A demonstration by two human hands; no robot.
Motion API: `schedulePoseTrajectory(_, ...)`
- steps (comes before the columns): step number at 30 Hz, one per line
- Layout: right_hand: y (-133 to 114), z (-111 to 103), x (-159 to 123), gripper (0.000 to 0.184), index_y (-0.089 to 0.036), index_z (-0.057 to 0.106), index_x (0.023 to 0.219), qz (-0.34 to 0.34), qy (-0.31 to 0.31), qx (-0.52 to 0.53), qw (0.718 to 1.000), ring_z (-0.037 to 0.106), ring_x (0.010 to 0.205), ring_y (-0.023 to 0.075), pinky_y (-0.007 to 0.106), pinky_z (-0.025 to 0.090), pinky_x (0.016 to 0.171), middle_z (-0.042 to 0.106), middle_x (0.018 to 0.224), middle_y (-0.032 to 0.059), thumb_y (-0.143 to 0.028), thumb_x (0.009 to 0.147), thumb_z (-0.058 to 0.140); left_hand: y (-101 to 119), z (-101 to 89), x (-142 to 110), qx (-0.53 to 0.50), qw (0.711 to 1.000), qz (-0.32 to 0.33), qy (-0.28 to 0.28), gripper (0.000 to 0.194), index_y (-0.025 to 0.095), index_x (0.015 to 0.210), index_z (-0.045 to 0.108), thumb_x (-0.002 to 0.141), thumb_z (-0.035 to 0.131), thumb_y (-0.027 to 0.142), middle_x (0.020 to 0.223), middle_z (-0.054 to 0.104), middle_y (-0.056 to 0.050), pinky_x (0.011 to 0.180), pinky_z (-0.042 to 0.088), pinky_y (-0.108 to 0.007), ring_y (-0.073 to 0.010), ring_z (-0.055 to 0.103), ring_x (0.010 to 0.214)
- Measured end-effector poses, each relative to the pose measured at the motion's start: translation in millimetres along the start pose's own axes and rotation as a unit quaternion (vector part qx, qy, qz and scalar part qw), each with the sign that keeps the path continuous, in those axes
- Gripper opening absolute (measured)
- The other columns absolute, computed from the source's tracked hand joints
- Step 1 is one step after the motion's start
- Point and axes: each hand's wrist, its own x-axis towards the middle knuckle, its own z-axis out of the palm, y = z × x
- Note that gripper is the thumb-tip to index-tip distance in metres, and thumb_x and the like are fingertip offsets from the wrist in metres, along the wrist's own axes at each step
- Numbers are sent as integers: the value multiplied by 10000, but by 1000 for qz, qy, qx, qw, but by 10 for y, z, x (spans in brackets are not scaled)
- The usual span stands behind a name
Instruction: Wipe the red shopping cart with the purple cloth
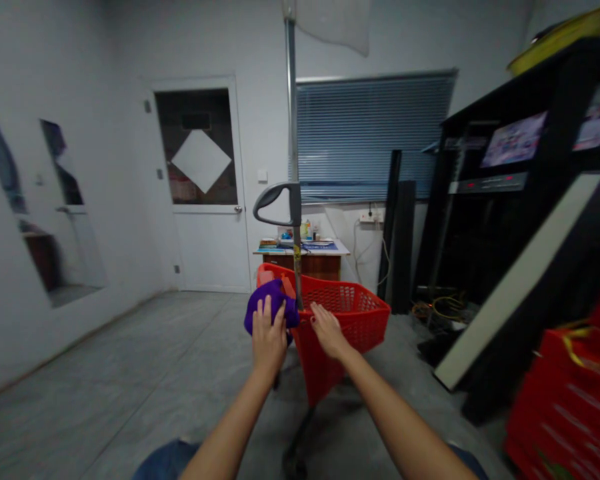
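My left hand [270, 337] is against a bunched purple cloth [263, 297], with its fingers over the near side of it. The cloth bulges past the left side of a red plastic shopping cart basket [347, 327] and reaches its near corner. At that same corner my right hand [329, 330] rests by the basket's rim, fingers stretched out and holding nothing. A grey pole [297, 273] with a grey loop handle [275, 200] rises upright at the cart. Orange-red items [286, 287] show beside the cloth; their kind is unclear.
Behind the cart stands a small desk [343, 251] with papers and bottles. Black panels and a long pale board [520, 280] lean at the right, near a black rack [440, 220]. Red bags [555, 400] stand at the lower right. A white door [207, 250] is at the back left.
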Motion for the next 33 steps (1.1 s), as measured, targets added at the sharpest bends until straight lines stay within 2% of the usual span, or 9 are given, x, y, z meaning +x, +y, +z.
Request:
schedulePoseTrajectory(4, 103, -6, -5, 744, -190, 413, 1507, 35, -4, 4, 999, 316, 1473, 250, 504, 220, 1207, 403, 1563, 100, -625, 1003, 81, -160, 279, -514, 18, 994, 87, -55, 480, 294, 1401, 559, 938, 496, 186, 1584, 385, -68, 1187, 326, -534, -316, 258, 1500)
schedulePoseTrajectory(7, 109, 4, 3, 741, -241, 464, 1477, 24, -12, 13, 1000, 377, 1442, 216, 463, 265, 1196, 465, 1527, 62, -628, 1001, 48, -184, 372, -632, 12, 978, 164, -126, 465, 360, 1344, 609, 910, 554, 202, 1573, 394, -5, 1192, 340, -482, -296, 355, 1460)
schedulePoseTrajectory(11, 100, -6, 37, 795, -297, 525, 1428, 6, -26, 24, 999, 482, 1364, 190, 433, 353, 1144, 572, 1438, 32, -624, 987, -50, -36, 217, -367, 4, 978, 166, -125, 459, 381, 1382, 566, 941, 529, 259, 1602, 317, 14, 1210, 302, -470, -269, 306, 1484)
schedulePoseTrajectory(15, 217, -56, 2, 804, -283, 552, 1407, 17, -37, 15, 999, 496, 1355, 209, 440, 358, 1138, 597, 1409, 56, -641, 984, -30, 156, 14, -14, 3, 987, 122, -107, 500, 326, 1462, 479, 962, 499, 317, 1596, 344, -58, 1227, 233, -520, -278, 235, 1510)
schedulePoseTrajectory(18, 337, -78, -105, 776, -215, 531, 1428, 46, -44, -4, 998, 423, 1415, 243, 487, 295, 1177, 519, 1479, 101, -635, 997, 42, 231, 34, 40, 15, 989, 104, -107, 505, 262, 1445, 509, 951, 518, 364, 1568, 403, -112, 1218, 245, -534, -307, 269, 1497)
schedulePoseTrajectory(22, 370, -37, -222, 701, -210, 444, 1489, 55, -60, -20, 997, 299, 1481, 236, 497, 228, 1209, 400, 1562, 75, -602, 1012, 114, 276, 160, -16, 19, 984, 126, -123, 499, 231, 1410, 551, 931, 548, 370, 1540, 444, -147, 1207, 289, -510, -331, 340, 1464)
schedulePoseTrajectory(26, 312, 14, -248, 687, -193, 357, 1534, 56, -61, -27, 996, 204, 1511, 239, 507, 157, 1227, 314, 1604, 73, -576, 1019, 113, 216, 114, 134, 17, 972, 171, -162, 418, 247, 1330, 621, 927, 540, 323, 1460, 548, -127, 1212, 287, -498, -308, 441, 1407)
schedulePoseTrajectory(30, 327, 51, -308, 673, -200, 328, 1547, 52, -42, -38, 997, 163, 1519, 259, 524, 154, 1225, 284, 1617, 69, -583, 1017, 168, -1, -17, 322, 41, 983, 126, -130, 408, 232, 1283, 656, 926, 463, 195, 1434, 574, -121, 1229, 229, -516, -288, 442, 1408)
schedulePoseTrajectory(33, 340, 121, -360, 655, -236, 333, 1546, 44, -3, -49, 998, 163, 1519, 263, 542, 168, 1220, 298, 1613, 61, -596, 1009, 231, -57, 10, 287, 53, 986, 112, -114, 433, 226, 1311, 636, 923, 450, 181, 1461, 548, -121, 1218, 251, -515, -290, 429, 1417)
